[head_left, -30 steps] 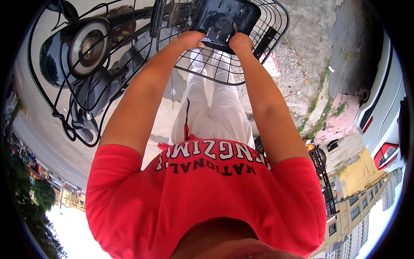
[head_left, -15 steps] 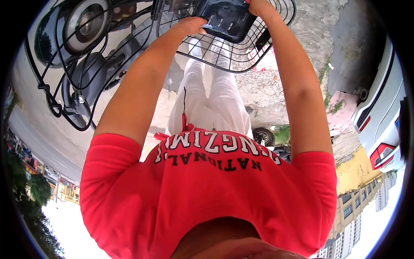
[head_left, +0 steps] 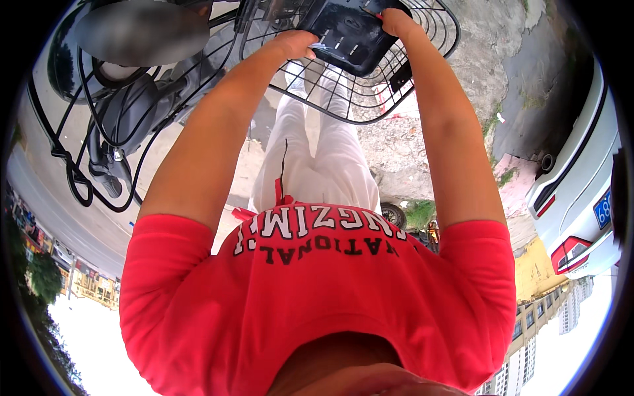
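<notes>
- Red shirt (head_left: 317,297) and white trousers (head_left: 323,171): the person stands facing the basket, both arms stretched forward.
- Left hand (head_left: 295,45): fingers pinched on thin pale strips (head_left: 320,46) at the tray's left edge.
- Right hand (head_left: 401,25): closed around a slim tool (head_left: 371,12), dark with some red; exact kind cannot be told. It is at the tray's right edge.
- Black tray (head_left: 350,46): lies at the wire basket (head_left: 366,122), between the hands. Judged light, stiff and smooth, apt to slide; best held by its raised rim, at opposite sides.
- Ground (head_left: 396,150): rough, patched concrete.
- Scooter (head_left: 125,109): dark, left of the basket.
- Beyond: white car (head_left: 581,191) at right, buildings (head_left: 528,323) farther off. Setting outdoors, in daylight.
</notes>
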A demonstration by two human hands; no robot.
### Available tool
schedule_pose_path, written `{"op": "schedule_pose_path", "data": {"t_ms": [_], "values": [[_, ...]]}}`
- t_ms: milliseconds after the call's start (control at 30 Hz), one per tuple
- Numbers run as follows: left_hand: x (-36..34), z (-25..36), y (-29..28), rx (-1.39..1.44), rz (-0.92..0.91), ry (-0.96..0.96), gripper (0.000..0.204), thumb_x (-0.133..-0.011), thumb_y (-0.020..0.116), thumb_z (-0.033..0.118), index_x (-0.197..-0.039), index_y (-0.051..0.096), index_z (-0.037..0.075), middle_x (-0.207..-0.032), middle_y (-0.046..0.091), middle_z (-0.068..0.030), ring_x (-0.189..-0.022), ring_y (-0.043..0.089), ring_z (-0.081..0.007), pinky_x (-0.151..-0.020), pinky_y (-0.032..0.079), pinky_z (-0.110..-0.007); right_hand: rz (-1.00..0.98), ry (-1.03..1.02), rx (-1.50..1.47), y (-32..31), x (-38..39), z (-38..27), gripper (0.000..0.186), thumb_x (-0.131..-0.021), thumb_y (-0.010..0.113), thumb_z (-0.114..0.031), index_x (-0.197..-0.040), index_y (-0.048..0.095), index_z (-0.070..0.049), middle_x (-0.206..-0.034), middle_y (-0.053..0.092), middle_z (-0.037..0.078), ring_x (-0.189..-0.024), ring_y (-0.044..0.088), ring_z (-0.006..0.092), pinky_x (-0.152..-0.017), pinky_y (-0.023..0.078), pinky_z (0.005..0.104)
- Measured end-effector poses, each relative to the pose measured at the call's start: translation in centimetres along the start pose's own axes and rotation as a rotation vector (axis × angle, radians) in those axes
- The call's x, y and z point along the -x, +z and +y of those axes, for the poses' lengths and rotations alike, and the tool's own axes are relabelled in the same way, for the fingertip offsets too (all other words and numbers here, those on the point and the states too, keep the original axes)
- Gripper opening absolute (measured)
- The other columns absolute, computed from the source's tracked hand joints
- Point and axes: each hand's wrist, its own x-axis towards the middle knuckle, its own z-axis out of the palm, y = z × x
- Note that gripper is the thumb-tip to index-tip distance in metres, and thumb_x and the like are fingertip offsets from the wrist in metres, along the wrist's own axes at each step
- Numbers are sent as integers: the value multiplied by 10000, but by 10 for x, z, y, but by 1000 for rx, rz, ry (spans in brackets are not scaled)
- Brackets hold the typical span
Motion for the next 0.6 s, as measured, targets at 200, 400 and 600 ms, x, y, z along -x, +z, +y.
{"op": "schedule_pose_path", "data": {"t_ms": [200,400,600], "values": [[4,0,-2,12,75,-3,396,-750,653,280,-1098,551,121,-1064,588,-112,-1020,543,-298,-837,430,-397,24,102,-170,-46,30,-33,242,-722,542,-101,-939,621,-31,-935,609,204,-895,580,355,-760,471,413],[0,0,5,31,74,-34,429,-728,675,288,-1105,550,127,-1083,583,-105,-1035,540,-287,-847,431,-390,-170,165,-6,-49,53,-46,410,-621,745,-179,-997,600,-100,-983,629,105,-942,596,272,-767,459,409],[-2,-4,4,125,95,-58,401,-705,684,276,-1047,552,115,-1040,594,-96,-1013,547,-285,-828,427,-393,-137,148,115,-68,66,-62,205,-734,610,-148,-929,669,-124,-949,659,53,-941,611,217,-793,379,374]]}}
